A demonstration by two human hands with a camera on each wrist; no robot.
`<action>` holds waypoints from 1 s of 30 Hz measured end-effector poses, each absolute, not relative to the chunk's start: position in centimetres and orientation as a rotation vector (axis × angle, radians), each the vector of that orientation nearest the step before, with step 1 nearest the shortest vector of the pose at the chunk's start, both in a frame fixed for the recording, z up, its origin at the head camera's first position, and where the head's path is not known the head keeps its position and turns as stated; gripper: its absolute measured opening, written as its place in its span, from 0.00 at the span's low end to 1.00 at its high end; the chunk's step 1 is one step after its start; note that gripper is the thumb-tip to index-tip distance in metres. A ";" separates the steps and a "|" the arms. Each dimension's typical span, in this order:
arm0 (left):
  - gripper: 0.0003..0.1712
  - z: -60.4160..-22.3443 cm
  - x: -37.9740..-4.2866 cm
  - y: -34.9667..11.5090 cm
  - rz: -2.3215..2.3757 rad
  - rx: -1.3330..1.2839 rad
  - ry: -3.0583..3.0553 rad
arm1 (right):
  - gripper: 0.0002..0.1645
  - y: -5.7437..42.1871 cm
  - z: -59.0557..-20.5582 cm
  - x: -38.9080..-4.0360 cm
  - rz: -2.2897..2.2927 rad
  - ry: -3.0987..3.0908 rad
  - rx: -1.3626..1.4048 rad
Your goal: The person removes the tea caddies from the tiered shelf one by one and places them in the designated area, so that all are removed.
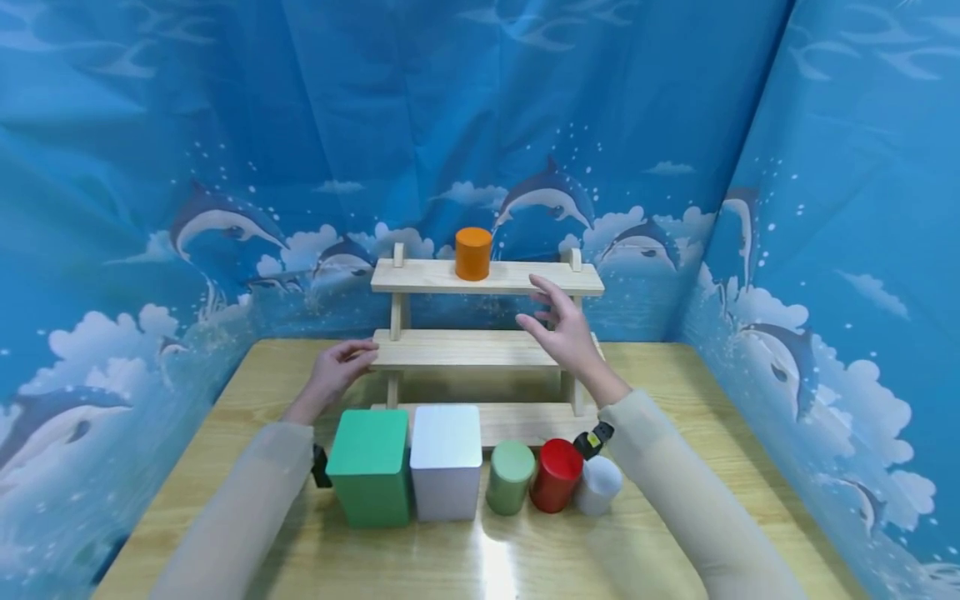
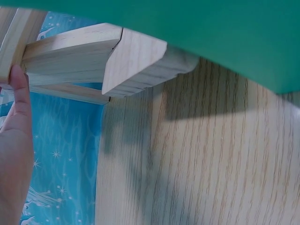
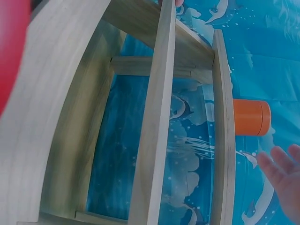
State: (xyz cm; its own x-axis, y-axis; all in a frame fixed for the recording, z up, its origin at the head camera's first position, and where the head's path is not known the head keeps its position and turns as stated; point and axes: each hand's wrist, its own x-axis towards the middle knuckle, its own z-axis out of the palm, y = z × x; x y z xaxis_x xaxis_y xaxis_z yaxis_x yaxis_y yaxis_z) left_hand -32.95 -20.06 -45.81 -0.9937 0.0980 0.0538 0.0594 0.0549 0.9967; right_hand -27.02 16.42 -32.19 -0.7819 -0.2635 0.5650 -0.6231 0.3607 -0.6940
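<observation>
A three-tier wooden display stand [image 1: 465, 348] stands on the table with an orange cylinder [image 1: 473, 254] upright on its top shelf. My left hand [image 1: 339, 371] holds the left end of the middle shelf, fingertips over the board and thumb at its edge. In the left wrist view, the thumb [image 2: 19, 91] lies against the shelf end. My right hand [image 1: 561, 327] is raised in front of the top shelf's right part, thumb and fingers spread apart with nothing between them. In the right wrist view, the orange cylinder [image 3: 251, 117] shows just beyond those fingers [image 3: 276, 164].
In front of the stand are a green block [image 1: 369, 471], a white block [image 1: 447, 462], a light green cylinder [image 1: 511, 477], a red cylinder [image 1: 557, 475] and a white cylinder [image 1: 597, 485]. Blue dolphin-print curtains [image 1: 420, 125] enclose the table [image 1: 420, 558] at the back and sides.
</observation>
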 end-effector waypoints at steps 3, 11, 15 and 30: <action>0.25 -45.1 -32.5 -19.9 2.131 0.159 2.250 | 0.34 16.1 -32.1 -27.7 1.427 -2.265 0.774; 0.22 -43.8 -31.6 -19.5 2.123 0.167 2.269 | 0.33 15.4 -32.2 -30.3 1.432 -2.254 0.752; 0.21 -43.9 -31.5 -19.5 2.123 0.176 2.275 | 0.33 15.1 -32.9 -32.2 1.450 -2.234 0.744; 0.22 -45.0 -32.5 -19.8 2.126 0.203 2.280 | 0.29 13.4 -31.0 -35.3 1.443 -2.304 0.612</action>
State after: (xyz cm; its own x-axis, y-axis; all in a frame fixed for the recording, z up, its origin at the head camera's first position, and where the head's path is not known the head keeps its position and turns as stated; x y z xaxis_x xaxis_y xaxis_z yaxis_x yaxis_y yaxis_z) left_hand -32.49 -19.83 -44.97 -0.9914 0.1068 0.0753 0.0826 0.0656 0.9944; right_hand -35.29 13.43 -30.97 -0.8442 -0.1714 0.5079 -0.5318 0.3867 -0.7534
